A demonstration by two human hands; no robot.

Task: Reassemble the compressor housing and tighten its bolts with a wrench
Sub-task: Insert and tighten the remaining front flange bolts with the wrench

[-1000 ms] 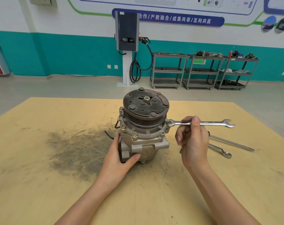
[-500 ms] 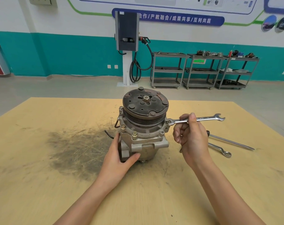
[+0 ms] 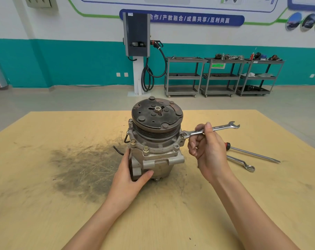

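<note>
The compressor (image 3: 155,141) stands upright near the middle of the tabletop (image 3: 45,204), closer to its far edge. The left hand (image 3: 129,177) lies against its near left side. The right hand (image 3: 210,150) is to its right and holds the wrench (image 3: 210,129), whose ring end sits on a bolt (image 3: 183,135) at the compressor's right. Toward the right edge lie a screwdriver (image 3: 252,154) and, before it, a second wrench (image 3: 241,163)
</note>
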